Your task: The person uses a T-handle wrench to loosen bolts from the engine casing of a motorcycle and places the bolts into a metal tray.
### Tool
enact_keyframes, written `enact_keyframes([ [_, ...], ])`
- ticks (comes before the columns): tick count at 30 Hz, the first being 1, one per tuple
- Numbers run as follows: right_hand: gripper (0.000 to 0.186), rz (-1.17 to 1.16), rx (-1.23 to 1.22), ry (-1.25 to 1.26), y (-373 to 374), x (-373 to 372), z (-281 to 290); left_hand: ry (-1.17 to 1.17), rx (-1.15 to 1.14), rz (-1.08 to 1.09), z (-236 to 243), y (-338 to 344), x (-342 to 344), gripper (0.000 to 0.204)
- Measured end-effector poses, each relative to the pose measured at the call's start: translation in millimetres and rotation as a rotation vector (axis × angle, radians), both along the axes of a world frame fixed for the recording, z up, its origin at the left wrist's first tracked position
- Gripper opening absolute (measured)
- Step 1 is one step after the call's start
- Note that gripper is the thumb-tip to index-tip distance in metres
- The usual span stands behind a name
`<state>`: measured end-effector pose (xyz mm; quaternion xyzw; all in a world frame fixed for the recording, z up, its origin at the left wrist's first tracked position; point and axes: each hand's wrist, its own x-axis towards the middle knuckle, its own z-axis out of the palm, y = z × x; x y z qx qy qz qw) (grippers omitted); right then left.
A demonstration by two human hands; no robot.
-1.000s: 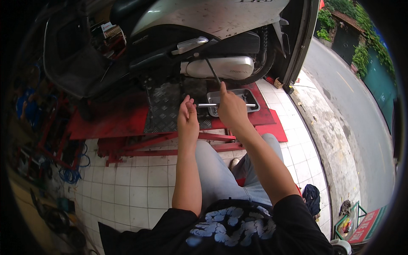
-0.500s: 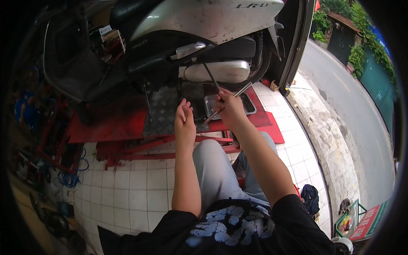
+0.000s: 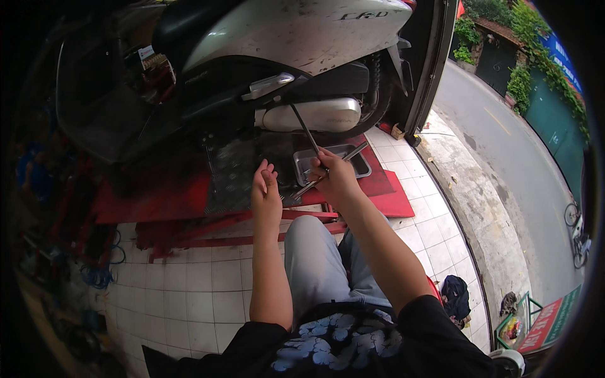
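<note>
My right hand [image 3: 337, 178] is closed round a T-handle wrench [image 3: 305, 128], with a dark shaft and a silver crossbar. Its shaft slants up and left, the tip appearing over the silver engine-side cover [image 3: 315, 117] of a scooter [image 3: 271, 38]; whether they touch I cannot tell. Over the lift's dark ribbed plate, my left hand [image 3: 266, 184] is raised with fingers loosely bent and nothing visible in it. Behind my right hand lies a shallow metal tray [image 3: 362, 165], its contents partly hidden by the hand and crossbar.
The scooter stands on a red lift platform [image 3: 157, 192] with a scissor frame below. White floor tiles [image 3: 189, 274] surround it. Blue hose [image 3: 97, 274] lies coiled at left. To the right are a door post [image 3: 435, 69], a street, a dark cloth bundle [image 3: 457, 296] and a sign [image 3: 545, 324].
The view has shifted a little, so the scooter sits slightly lower and further left. Both hands have come slightly closer to me. A bicycle now shows on the street at right.
</note>
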<state>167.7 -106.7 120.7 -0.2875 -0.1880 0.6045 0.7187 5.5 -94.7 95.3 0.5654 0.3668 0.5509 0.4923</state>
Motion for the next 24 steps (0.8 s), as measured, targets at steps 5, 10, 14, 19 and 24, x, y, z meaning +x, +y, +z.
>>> enact_keyframes([
  [5,0.042,-0.143,0.040,-0.500,18,4,0,0.023,-0.015,-0.004,-8,0,5,0.071],
  [10,0.051,-0.454,-0.048,-1.751,3,-6,-13,0.076,0.005,-0.002,-1,-10,10,0.069],
  [14,0.052,-0.498,-0.023,-1.798,-5,-6,-16,0.010,0.036,-0.028,-2,-10,11,0.077],
  [19,0.036,-0.055,-0.001,-0.243,7,11,-13,0.023,0.011,-0.043,-5,-12,15,0.079],
  [24,0.037,-0.147,-0.097,-0.518,5,-2,9,0.011,0.030,-0.036,-3,-10,11,0.079],
])
